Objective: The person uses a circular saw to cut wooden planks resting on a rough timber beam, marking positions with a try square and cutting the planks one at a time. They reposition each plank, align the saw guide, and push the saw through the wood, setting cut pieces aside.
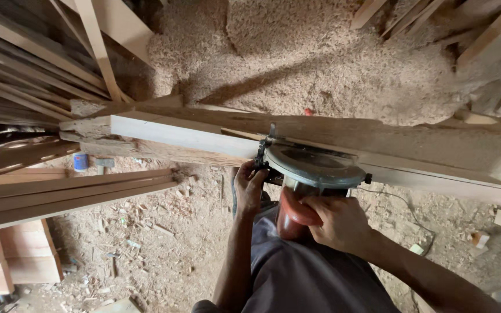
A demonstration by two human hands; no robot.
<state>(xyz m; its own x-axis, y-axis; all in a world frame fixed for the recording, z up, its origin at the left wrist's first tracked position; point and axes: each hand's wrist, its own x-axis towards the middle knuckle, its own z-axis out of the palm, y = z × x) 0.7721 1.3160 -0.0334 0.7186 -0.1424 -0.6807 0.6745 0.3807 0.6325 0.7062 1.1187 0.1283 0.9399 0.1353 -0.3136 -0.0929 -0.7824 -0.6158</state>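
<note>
A hand-held circular saw (311, 168) with a grey round guard and a red body rests against a long pale wooden board (181, 136) that runs across the view. My right hand (337, 223) grips the saw's red handle. My left hand (249, 188) is closed on the saw's front left side, just under the board's near edge. The blade itself is hidden under the guard.
A big heap of sawdust (297, 64) lies behind the board. Stacked planks (47, 185) lean at the left, with wooden blocks (13, 261) below them. A blue can (80, 162) sits on the chip-covered floor. The saw's cord (401, 203) trails to the right.
</note>
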